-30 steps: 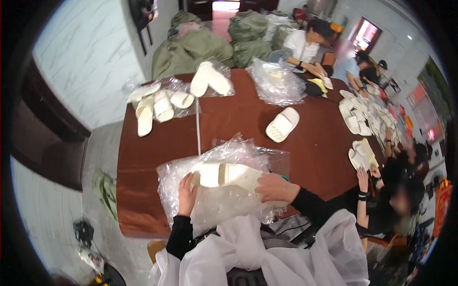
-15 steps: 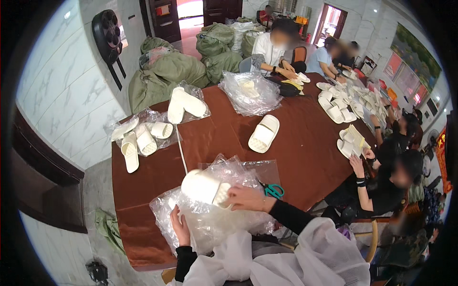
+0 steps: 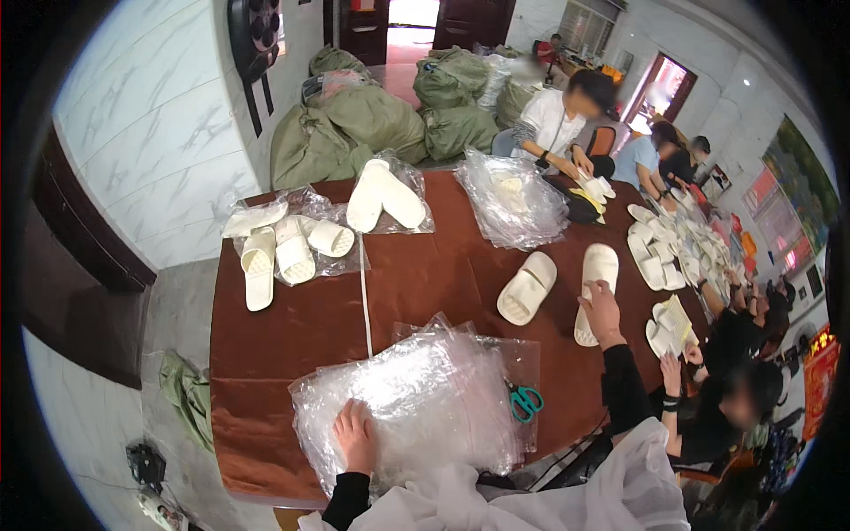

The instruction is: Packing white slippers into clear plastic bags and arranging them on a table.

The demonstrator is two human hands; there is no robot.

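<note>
My left hand (image 3: 356, 435) lies with its fingers stretched out on a stack of clear plastic bags (image 3: 434, 398) near the table's front edge. Farther right, my right hand (image 3: 603, 315) has its fingers closed on the near part of a cream slipper (image 3: 599, 263), which is at the tabletop. Part of that slipper is hidden under the fingers. Just left of it another cream slipper (image 3: 526, 288) rests strap up, apart from my hand. Teal-handled scissors (image 3: 526, 404) lie at the right side of the bag stack.
Several slippers (image 3: 294, 251) lie on clear bags at the table's far left, beside a bagged pair (image 3: 382, 202). More bags (image 3: 513, 199) sit at the back. Co-workers handle a slipper pile (image 3: 655, 248) along the right. Green sacks (image 3: 354, 133) stand beyond the brown-covered table (image 3: 274, 380).
My right hand has carried the slipper from above the bags to the right, beside the other slipper. My left hand has come down flat on the bags. The view has shifted.
</note>
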